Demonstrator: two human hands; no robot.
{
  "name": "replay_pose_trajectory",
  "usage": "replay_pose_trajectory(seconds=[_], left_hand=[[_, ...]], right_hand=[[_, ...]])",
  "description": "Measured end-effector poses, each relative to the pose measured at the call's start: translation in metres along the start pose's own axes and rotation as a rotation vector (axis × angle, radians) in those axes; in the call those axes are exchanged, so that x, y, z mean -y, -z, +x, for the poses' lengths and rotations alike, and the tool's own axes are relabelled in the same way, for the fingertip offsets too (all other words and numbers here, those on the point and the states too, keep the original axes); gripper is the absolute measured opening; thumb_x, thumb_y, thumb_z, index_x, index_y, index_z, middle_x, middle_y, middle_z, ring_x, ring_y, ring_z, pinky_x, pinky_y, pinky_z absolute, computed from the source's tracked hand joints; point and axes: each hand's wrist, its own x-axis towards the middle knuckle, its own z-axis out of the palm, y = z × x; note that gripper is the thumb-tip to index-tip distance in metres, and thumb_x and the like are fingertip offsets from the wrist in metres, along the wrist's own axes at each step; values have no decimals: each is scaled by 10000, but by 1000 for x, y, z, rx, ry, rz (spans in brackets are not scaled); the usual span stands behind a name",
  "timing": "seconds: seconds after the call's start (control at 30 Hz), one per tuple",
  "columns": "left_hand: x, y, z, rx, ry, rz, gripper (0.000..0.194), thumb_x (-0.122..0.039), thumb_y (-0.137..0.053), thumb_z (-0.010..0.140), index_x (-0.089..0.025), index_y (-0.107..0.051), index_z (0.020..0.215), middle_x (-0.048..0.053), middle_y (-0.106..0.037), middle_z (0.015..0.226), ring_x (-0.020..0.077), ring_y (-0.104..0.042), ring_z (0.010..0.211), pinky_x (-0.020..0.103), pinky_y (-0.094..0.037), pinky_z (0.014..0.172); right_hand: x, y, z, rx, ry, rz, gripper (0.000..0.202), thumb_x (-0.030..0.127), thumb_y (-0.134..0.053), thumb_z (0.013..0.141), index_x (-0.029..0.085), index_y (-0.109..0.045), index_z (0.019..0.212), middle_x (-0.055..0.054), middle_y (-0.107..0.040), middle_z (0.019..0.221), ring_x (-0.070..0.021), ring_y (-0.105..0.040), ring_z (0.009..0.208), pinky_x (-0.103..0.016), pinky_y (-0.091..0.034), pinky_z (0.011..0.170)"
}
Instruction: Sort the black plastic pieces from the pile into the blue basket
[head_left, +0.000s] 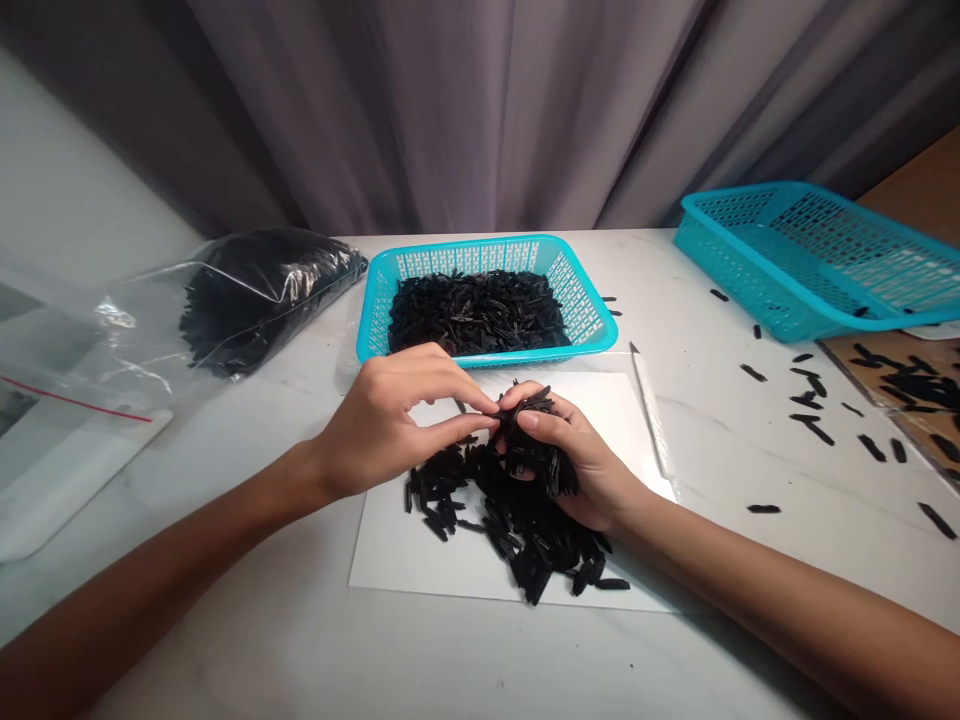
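My right hand (581, 450) is closed around a clump of small black strips (551, 465), with the thumb lying over them. From the left, my left hand (397, 420) reaches in, its thumb and fingertips pinched on a black strip at the edge of that clump. Under both hands a loose pile of black strips (536, 555) is spread on a white sheet (420, 560). The strips are short, thin and flat; what they are made of I cannot tell. Just behind my hands stands a turquoise basket (491, 357) holding many more strips.
A clear zip bag (274, 285) full of black strips lies at the left. A white pen-like tool (652, 415) rests at the sheet's right edge. Another turquoise basket (787, 325) stands back right, near scattered strips (814, 428) and a brown board (870, 365). A grey curtain (465, 120) hangs behind.
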Motion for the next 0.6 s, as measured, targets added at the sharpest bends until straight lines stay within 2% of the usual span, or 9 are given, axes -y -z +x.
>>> replay_pose_trajectory(seconds=[0.13, 0.27, 0.43, 0.6], left_hand=[[-1, 1, 0, -52, 52, -2, 61, -187, -828, 853, -217, -784, 883, 5, -792, 798, 144, -664, 722, 274, -512, 618], [0, 0, -1, -53, 27, 10, 72, -150, -815, 858, -204, -769, 870, 6, -795, 809, 151, -685, 757, 287, -550, 680], [1, -1, -3, -36, -86, 1, 129, -75, -769, 880, -198, -746, 846, 3, -799, 827, 144, -706, 782, 300, -566, 747], [-2, -1, -3, -36, -76, 19, 128, -75, -787, 865, -188, -737, 836, 4, -792, 806, 135, -695, 766, 286, -565, 731]], right_hand=[[0, 0, 0, 14, 5, -6, 239, 342, -859, 765, 230, -714, 918, 0, -682, 797, -132, -587, 642, -201, -418, 493], [-1, -1, 1, 15, 10, -12, 228, 341, -856, 778, 228, -710, 912, -6, -701, 797, -132, -582, 634, -200, -421, 485], [-2, -2, 0, 18, 23, -4, 197, 328, -856, 792, 223, -706, 867, 10, -698, 750, -116, -575, 594, -193, -431, 481], [-1, -2, -2, 7, 35, -16, 180, 318, -856, 795, 225, -713, 855, 10, -713, 765, -110, -581, 592, -188, -446, 488]])
